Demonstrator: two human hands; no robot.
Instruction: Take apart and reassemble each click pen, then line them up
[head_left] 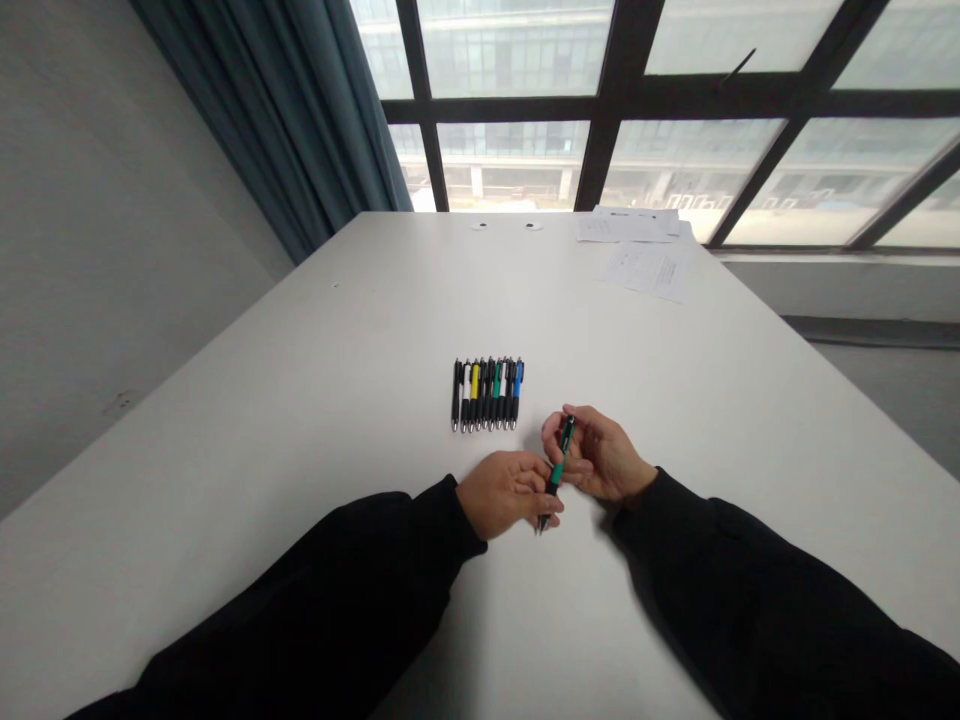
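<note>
Both of my hands hold one green and black pen [559,465] just above the white table [300,420]. My left hand [504,492] pinches its lower, tip end. My right hand [600,455] closes its fingers round the upper half. A row of several pens [487,393] lies side by side a short way beyond my hands, with black, white, yellow, green and blue barrels, tips pointing toward me.
Sheets of printed paper [649,250] lie at the table's far right end by the window. Two small round marks [507,226] sit at the far edge. A dark curtain [300,130] hangs at the left of the window.
</note>
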